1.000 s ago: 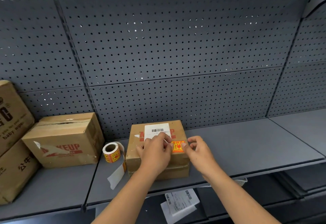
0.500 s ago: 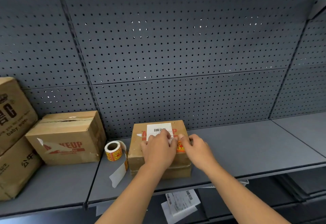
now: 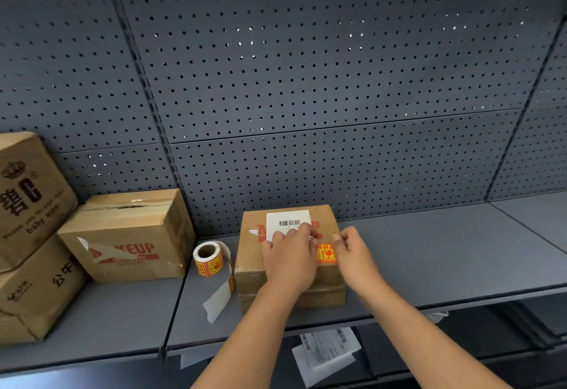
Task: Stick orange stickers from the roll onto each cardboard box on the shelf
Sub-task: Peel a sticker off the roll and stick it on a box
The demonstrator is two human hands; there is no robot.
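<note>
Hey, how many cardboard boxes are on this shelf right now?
4: upper box stacked on lower box far left, MAKEUP box beside them, centre box under left hand. More may sit beyond the left edge.

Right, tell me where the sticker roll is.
Head view, left of centre: the sticker roll sits on the shelf between the left MAKEUP box and the barcode-labelled box.

— What could be read there?
— "baby wipe" and "碧C" stood on the top left box (image 3: 30, 198), "KEUP" in red on the next box (image 3: 129, 250) — and a barcode on the white label (image 3: 288, 223).
</note>
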